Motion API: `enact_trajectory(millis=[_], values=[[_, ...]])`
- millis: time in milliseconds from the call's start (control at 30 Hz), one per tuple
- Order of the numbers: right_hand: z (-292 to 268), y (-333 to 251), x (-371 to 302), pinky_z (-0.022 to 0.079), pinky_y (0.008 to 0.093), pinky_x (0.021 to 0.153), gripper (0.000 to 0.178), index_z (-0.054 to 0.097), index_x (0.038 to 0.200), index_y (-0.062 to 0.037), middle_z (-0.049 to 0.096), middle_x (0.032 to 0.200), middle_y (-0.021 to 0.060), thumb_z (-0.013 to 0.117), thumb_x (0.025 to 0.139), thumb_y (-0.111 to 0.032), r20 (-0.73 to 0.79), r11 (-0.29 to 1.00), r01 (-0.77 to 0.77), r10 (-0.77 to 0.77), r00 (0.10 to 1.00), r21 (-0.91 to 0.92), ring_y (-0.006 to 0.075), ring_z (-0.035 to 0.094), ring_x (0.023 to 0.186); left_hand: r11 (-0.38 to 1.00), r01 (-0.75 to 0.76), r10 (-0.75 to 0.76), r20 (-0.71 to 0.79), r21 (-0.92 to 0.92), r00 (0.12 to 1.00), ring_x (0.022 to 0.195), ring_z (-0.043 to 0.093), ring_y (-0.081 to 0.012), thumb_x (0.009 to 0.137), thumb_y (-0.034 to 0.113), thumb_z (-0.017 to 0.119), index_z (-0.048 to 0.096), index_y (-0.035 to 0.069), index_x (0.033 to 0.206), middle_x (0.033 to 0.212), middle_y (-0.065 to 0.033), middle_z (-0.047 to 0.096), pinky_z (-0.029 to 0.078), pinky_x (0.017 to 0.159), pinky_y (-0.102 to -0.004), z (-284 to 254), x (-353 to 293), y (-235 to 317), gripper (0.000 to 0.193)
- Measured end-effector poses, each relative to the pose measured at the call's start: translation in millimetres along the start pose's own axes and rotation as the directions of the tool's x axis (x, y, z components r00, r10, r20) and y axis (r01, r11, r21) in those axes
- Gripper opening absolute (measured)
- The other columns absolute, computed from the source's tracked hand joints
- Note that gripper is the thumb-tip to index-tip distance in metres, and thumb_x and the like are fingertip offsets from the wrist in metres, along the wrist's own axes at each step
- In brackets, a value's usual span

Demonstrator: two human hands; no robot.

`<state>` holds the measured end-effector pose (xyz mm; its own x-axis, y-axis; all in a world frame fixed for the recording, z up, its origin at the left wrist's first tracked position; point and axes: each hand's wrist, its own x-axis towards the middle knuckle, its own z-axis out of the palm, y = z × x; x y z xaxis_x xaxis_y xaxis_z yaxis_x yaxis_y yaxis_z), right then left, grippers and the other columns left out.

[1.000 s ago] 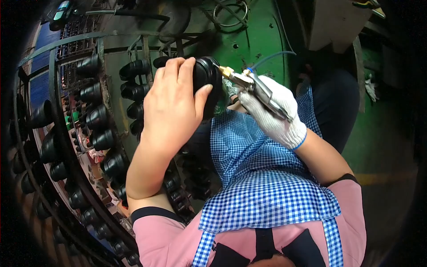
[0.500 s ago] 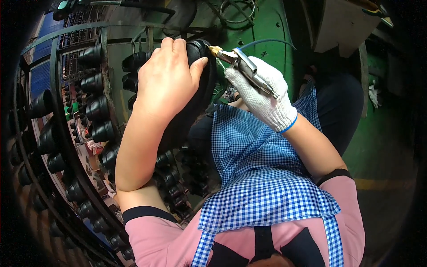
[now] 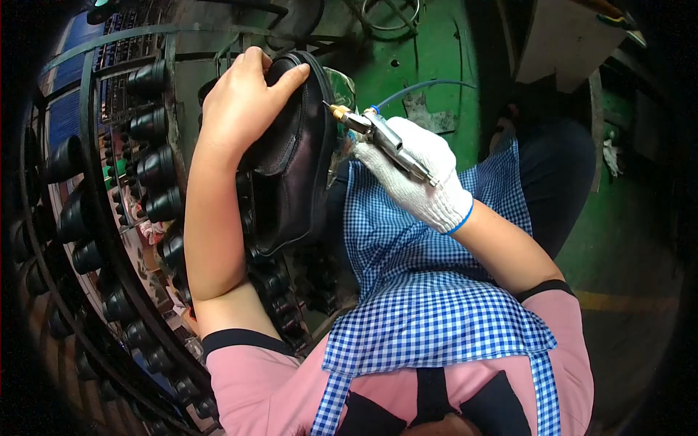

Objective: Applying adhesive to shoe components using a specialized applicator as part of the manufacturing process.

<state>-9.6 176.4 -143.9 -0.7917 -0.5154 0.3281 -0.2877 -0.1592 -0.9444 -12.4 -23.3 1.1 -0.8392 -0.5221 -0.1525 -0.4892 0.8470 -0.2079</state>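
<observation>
Far to the left of the bare left hand stands a dark metal rack, with rows of black shoes on it. The left hand is closed on the top end of one big black shoe, with the thumb laid over its edge and the other fingers bent at its far left side. The held shoe lies just right of that hand and also hangs down from it, toward the person's body. Its long way runs from the left thumb down to the end near the body, leaning just a bit to the left. One long side of it faces the right hand. That hand wears a white glove and is wrapped around a silver metal tool. The tool points up and left, away from the right hand, with its gold tip right by the upper side of the shoe. I can't tell if the thin point touches it. So the left hand is nearer, as it touches the shoe, and the right hand sits apart from it. A blue hose curves off above the right hand.
</observation>
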Motion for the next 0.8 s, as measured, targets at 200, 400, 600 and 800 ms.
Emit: enact_trajectory(millis=[200, 400, 600, 800], values=[[0.3, -11.6, -10.1, 0.049, 0.0319, 0.056, 0.014, 0.07, 0.094, -0.0048, 0.058, 0.073, 0.0089, 0.078, 0.087, -0.013, -0.001, 0.999, 0.027, -0.027, 1.0, 0.033, 0.0228, 0.06, 0.061, 0.992, 0.077, -0.078, -0.013, -0.096, 0.997, 0.097, 0.068, -0.0316, 0.086, 0.061, 0.068, 0.063, -0.004, 0.106, 0.103, -0.0207, 0.071, 0.051, 0.089, -0.0376, 13.2, 5.7, -22.8, 0.068], [-3.3, -18.6, -22.5, 0.051, 0.0341, 0.058, 0.014, 0.069, 0.094, -0.0066, 0.06, 0.077, 0.0103, 0.077, 0.088, -0.017, 0.144, 0.998, -0.033, 0.041, 0.989, -0.061, 0.0265, 0.063, 0.064, 0.981, 0.153, -0.154, 0.0, -0.118, 0.988, 0.107, 0.067, -0.0352, 0.081, 0.071, 0.064, 0.062, -0.002, 0.11, 0.112, -0.02, 0.07, 0.051, 0.093, -0.0425, 20.3, 6.3, -30.7, 0.078], [-4.0, -25.8, -36.0, 0.052, 0.0343, 0.058, 0.017, 0.068, 0.092, -0.0083, 0.061, 0.076, 0.0102, 0.079, 0.085, -0.019, 0.14, 0.997, 0.03, -0.02, 0.99, -0.076, 0.0269, 0.064, 0.064, 0.961, 0.22, -0.227, -0.022, -0.166, 0.974, 0.112, 0.065, -0.0355, 0.079, 0.074, 0.063, 0.063, -0.002, 0.115, 0.116, -0.0224, 0.069, 0.049, 0.096, -0.0427, 26.1, 6.5, -39.7, 0.084], [-12.5, -31.7, -50.0, 0.053, 0.0348, 0.056, 0.02, 0.065, 0.086, -0.0107, 0.061, 0.071, 0.0086, 0.079, 0.084, -0.025, 0.25, 0.991, 0.012, 0.022, 0.968, -0.133, 0.0268, 0.064, 0.061, 0.946, 0.273, -0.282, -0.025, -0.174, 0.959, 0.113, 0.065, -0.036, 0.078, 0.074, 0.062, 0.063, -0.002, 0.116, 0.117, -0.023, 0.069, 0.048, 0.098, -0.0435, 28.8, 4.7, -40.2, 0.085]])
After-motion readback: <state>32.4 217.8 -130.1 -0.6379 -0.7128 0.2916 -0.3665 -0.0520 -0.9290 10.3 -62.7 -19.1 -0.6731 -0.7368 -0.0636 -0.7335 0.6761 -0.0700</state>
